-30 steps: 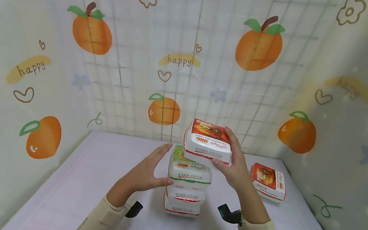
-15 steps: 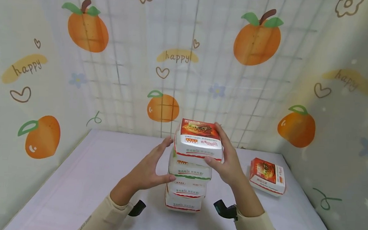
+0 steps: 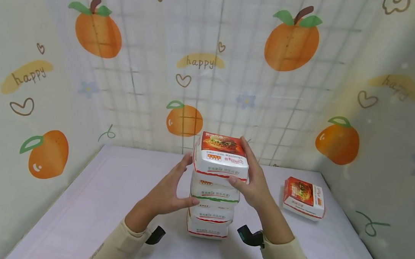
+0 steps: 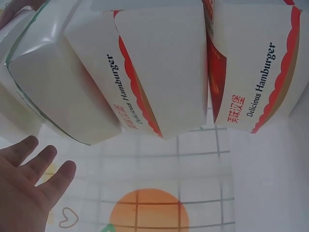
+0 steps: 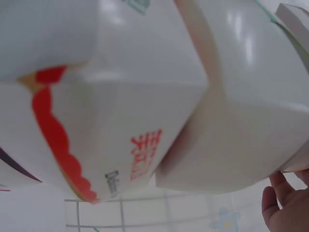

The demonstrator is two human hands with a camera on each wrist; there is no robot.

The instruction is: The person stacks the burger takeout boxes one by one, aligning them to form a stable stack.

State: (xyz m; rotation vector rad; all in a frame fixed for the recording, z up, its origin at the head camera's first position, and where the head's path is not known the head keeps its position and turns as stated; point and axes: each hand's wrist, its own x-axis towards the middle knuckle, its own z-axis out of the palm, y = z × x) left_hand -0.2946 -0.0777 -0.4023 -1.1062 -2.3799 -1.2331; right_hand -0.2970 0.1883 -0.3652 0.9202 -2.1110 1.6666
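In the head view, several hamburger boxes stand in an upright stack on the table. At its top is a red-topped burger box point(image 3: 223, 156), whose right side my right hand point(image 3: 255, 184) grips, thumb in front and fingers behind. Right below it is a green-trimmed burger box point(image 3: 215, 191), and two red-trimmed boxes form the lower stack, the bottom box point(image 3: 206, 229) on the table. My left hand point(image 3: 162, 191) stands at the stack's left side with fingers straight, thumb tip near the green-trimmed box. The left wrist view shows those fingertips point(image 4: 60, 179) spread beside the boxes.
Another red-topped burger box point(image 3: 303, 197) lies apart on the white table point(image 3: 123, 172), to the right. A fruit-patterned curtain point(image 3: 147, 85) closes off the back and both sides.
My right hand has brought the red-topped box left and down onto the green-trimmed box. The left hand has stayed close beside the stack, with only a slight shift.
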